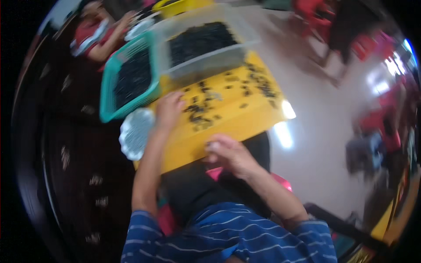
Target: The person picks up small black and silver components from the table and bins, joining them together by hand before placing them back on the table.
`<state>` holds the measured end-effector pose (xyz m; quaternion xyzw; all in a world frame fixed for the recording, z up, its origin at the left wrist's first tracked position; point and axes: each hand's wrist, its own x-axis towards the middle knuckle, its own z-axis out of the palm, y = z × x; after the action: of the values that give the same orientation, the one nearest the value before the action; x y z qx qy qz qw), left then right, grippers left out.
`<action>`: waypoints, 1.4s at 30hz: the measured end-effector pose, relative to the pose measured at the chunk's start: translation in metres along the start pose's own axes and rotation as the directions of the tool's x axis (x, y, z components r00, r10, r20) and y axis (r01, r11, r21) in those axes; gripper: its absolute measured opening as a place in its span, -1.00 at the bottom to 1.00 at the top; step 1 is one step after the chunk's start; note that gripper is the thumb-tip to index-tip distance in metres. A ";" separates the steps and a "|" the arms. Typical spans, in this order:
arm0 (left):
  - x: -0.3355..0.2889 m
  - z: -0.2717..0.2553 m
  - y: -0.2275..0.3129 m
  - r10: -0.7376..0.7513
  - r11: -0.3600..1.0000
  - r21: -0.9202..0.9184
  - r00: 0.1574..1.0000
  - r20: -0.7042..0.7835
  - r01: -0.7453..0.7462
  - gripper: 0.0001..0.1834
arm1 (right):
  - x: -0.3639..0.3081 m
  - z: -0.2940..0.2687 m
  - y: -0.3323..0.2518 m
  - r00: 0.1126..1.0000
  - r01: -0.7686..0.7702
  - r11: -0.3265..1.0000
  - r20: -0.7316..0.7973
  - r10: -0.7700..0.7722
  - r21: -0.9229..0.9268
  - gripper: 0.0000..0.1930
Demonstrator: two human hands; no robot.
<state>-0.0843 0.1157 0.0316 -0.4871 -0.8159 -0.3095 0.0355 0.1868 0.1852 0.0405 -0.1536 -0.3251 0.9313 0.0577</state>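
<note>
Small dark pieces lie scattered over a yellow tabletop. At their left edge is my left hand, blurred, and whether its fingers hold anything does not show. My right hand is at the table's near edge, fingers pinched together. A tiny dark spot shows at its fingertips, too blurred to name. Beyond the hands, a clear plastic bin holds a heap of dark pieces. To its left, a teal plastic basket holds more of them.
A pale scalloped dish sits left of my left forearm. More dark pieces lie at the table's right side. A person in red sits at the far left, beside a dark cabinet. Shiny floor extends to the right.
</note>
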 end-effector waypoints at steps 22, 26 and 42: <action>-0.112 -0.064 0.094 -0.117 0.681 -0.714 0.986 0.118 0.166 -0.93 | 0.019 0.006 0.021 0.975 0.155 0.973 0.186 -0.123 -0.169 -0.78; -0.114 -0.059 0.108 -0.089 0.743 -0.649 0.986 0.144 0.162 -0.88 | 0.016 0.005 0.019 0.971 0.154 0.973 0.211 -0.116 -0.174 -0.78; -0.109 -0.057 0.111 -0.218 0.728 -0.642 0.969 0.114 0.239 -0.89 | 0.014 0.004 0.015 0.971 0.162 0.978 0.195 -0.135 -0.132 -0.81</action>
<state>0.0494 0.0375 0.0903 -0.3696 -0.7112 -0.5681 -0.1871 0.1723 0.1745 0.0305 -0.0455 -0.4072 0.9082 0.0856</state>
